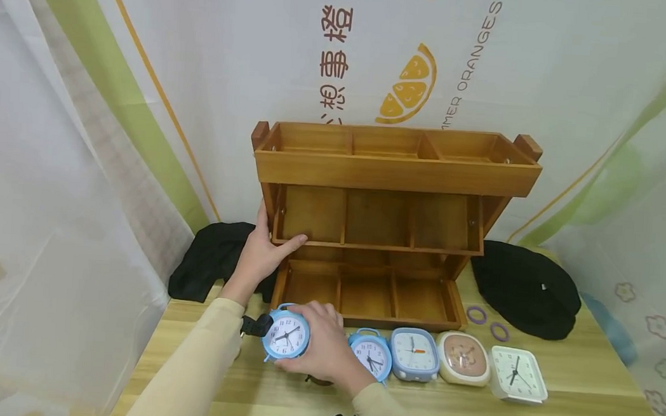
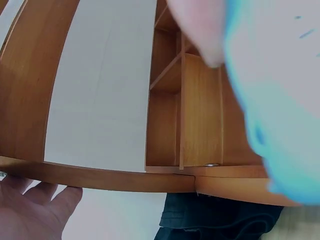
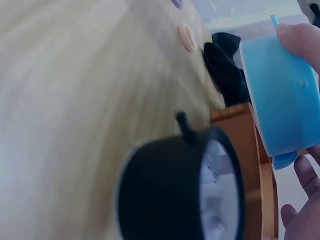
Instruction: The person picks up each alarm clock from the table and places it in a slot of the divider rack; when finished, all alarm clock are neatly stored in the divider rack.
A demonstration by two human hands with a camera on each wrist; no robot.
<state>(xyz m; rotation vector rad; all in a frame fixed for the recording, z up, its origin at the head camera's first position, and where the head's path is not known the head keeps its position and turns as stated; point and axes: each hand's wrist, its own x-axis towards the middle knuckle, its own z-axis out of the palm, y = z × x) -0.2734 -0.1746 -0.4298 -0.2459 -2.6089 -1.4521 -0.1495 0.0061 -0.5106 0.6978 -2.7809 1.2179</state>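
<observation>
My right hand (image 1: 325,341) holds a light blue alarm clock (image 1: 286,337), its white dial facing up and its fingers round the side. In the right wrist view the clock's blue back (image 3: 282,95) shows between thumb and fingers. The wooden tiered box (image 1: 398,174) stands unfolded, its divided trays at three levels. Against its left side rests my left hand (image 1: 264,251), fingers along the outside and thumb stretched across the middle tray's front rim. The left wrist view shows its fingertips touching the wooden side strut (image 2: 100,177).
Right of the hands stand a second blue alarm clock (image 1: 371,358), a blue square clock (image 1: 414,354), a cream clock (image 1: 464,358) and a white clock (image 1: 519,374). A black clock (image 3: 165,190) stands under my right wrist. Purple rings (image 1: 476,315) and black cloths (image 1: 525,290) flank the box.
</observation>
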